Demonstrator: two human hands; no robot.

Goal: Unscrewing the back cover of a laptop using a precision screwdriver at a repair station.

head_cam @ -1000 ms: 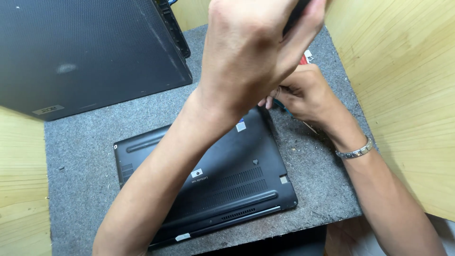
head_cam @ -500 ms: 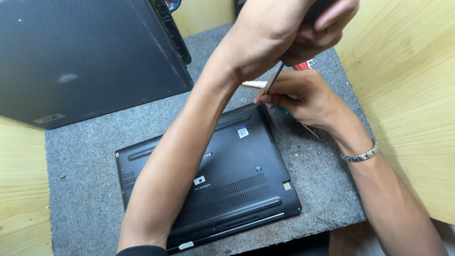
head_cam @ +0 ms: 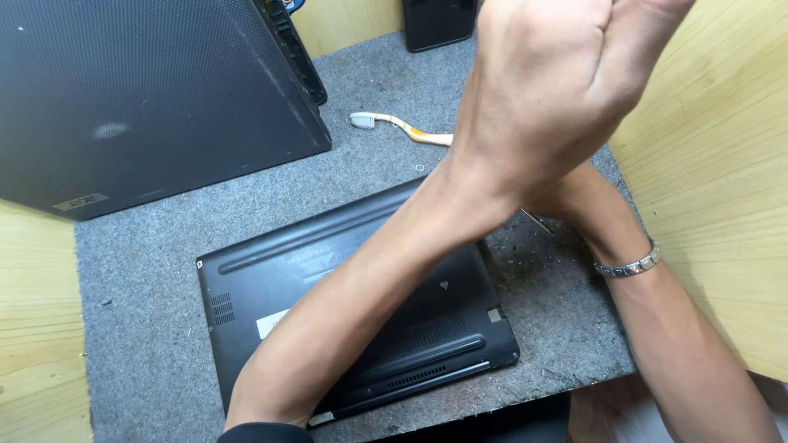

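Left hand [head_cam: 550,90] raised close to camera, fingers curled — grip contents can't tell; right hand [head_cam: 566,201] mostly hidden behind it at the laptop's [head_cam: 369,328] far corner, grip can't tell; laptop lies base-up on grey mat [head_cam: 148,328]; toothbrush [head_cam: 398,125] beyond; looks like screw work at that corner.

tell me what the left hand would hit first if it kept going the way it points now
The left hand is raised close to the camera, pointing up and right, toward the wooden wall. That wall looks like the first thing in its line, though depth is unclear. The toothbrush lies below, off that line.
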